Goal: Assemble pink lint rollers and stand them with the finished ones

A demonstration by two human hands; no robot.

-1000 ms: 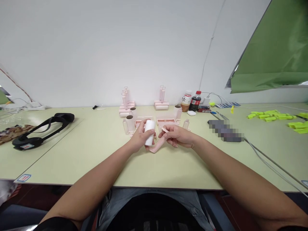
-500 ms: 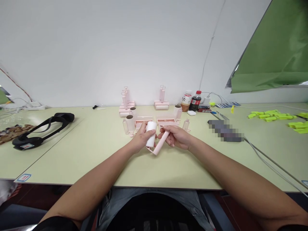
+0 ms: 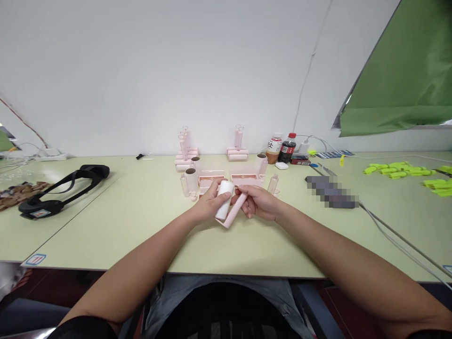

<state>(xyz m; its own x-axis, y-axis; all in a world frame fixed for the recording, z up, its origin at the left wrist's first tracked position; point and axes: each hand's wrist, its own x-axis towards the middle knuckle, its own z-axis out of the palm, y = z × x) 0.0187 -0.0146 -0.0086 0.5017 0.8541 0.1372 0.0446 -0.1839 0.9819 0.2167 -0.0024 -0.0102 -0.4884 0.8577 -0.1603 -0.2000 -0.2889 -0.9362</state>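
With fingers of the left hand wrapped around a white lint roll and those of the right hand pinching the upper end of a pink lint-roller handle, over the counter, nearer the camera than the cola bottle and to its left. For the roll, probably light weight, firm core, tacky skin; best held mid-barrel. Posed with forearms angled inward, close together at the hands.

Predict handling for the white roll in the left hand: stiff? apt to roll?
The white roll would probably roll if laid on its side, being cylindrical. It looks fairly stiff: the left hand grips it without visible denting.
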